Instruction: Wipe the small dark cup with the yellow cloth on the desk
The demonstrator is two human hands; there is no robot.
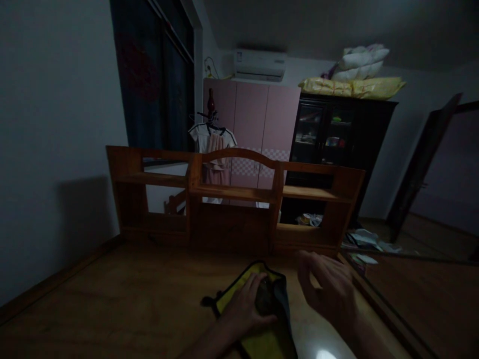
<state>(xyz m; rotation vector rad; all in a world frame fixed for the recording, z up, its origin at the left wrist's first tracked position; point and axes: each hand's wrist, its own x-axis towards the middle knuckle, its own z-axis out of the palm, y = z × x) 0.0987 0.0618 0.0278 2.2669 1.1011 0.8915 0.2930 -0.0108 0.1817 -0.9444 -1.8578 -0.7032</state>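
Observation:
A yellow cloth bag or pouch (232,294) with black edging and a grey-blue side lies on the wooden tabletop (149,299). On it, my left hand (245,306) has thumb and fingers spread around a dark, rounded object (265,298), whose kind is too dim to make out. To the right of the pouch, my right hand (329,286) is raised above the surface, its fingers bent and a gap between thumb and fingers. Nothing shows in it. A small black tab (207,301) sticks out at the pouch's left corner.
A wooden shelf unit (232,194) with open compartments stands along the far edge. A raised rim (374,299) borders the right side, and a white wall (56,149) rises at left. Beyond are pink wardrobe doors (250,114), a dark cabinet (362,134) and hanging clothes (213,139).

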